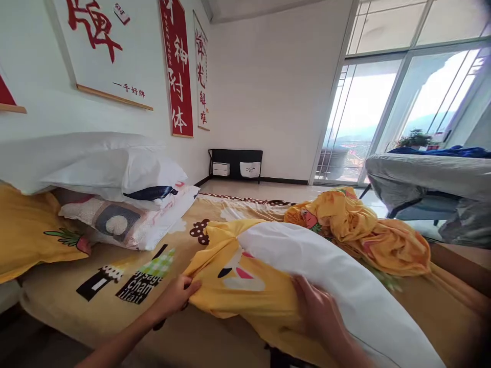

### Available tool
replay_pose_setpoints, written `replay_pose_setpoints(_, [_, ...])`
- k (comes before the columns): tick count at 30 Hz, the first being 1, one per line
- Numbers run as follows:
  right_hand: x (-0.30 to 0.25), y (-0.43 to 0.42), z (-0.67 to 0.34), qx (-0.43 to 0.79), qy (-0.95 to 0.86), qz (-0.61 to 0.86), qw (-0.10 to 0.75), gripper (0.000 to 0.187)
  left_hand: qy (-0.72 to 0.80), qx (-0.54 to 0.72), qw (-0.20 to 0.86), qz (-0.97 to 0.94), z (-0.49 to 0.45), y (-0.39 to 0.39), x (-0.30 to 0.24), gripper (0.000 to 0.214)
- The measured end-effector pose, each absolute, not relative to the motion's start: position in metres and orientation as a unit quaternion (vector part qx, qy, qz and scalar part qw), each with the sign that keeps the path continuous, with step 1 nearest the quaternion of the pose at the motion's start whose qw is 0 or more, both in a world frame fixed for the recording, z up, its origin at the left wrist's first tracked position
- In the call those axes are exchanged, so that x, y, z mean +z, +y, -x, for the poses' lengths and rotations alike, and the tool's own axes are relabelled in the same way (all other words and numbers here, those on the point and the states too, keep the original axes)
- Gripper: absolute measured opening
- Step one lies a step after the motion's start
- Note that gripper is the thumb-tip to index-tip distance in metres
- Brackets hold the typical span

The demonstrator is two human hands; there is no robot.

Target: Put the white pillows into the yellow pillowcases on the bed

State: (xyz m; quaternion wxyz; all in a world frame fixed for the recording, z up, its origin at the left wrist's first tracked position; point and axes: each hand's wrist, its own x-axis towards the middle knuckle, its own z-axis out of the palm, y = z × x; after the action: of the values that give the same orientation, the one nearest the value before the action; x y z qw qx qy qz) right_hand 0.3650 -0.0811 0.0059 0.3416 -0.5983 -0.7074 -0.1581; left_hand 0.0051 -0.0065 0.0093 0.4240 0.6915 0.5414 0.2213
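Yellow pillowcase (268,301) lies at six o'clock on the bed, partly around a white pillow (337,273) that runs out toward five o'clock. At five, the right hand (318,309) presses where cloth meets pillow; blur hides whether its fingers grip. At seven, the left hand (180,294) has thumb and fingers clamped on the pillowcase's edge. The step looks like fitting cover to pillow; the next move calls for steady, opposed pulling. Beyond, crumpled orange cloth (353,220) lies at four.
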Motion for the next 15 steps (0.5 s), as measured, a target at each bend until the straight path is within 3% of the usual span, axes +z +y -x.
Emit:
replay_pose_setpoints(4, [0.021, -0.063, -0.365, 0.07, -0.71, 0.601, 0.361, 0.037, 0.549, 0.177, 0.228, -0.784, -0.003, -0.024, 0.021, 0.056])
replay_pose_setpoints(9, [0.039, -0.053, -0.369, 0.311, -0.729, 0.521, 0.319, 0.042, 0.539, 0.081, 0.16, -0.823, -0.008, -0.056, 0.033, 0.055])
replay_pose_setpoints(12, [0.043, -0.056, -0.376, 0.392, -0.726, 0.478, 0.301, 0.043, 0.484, -0.023, 0.14, -0.863, -0.018, -0.072, 0.034, 0.044])
replay_pose_setpoints(15, [0.04, -0.061, -0.382, 0.396, -0.736, 0.483, 0.263, 0.045, 0.423, -0.078, 0.064, -0.9, -0.03, -0.082, 0.034, 0.034])
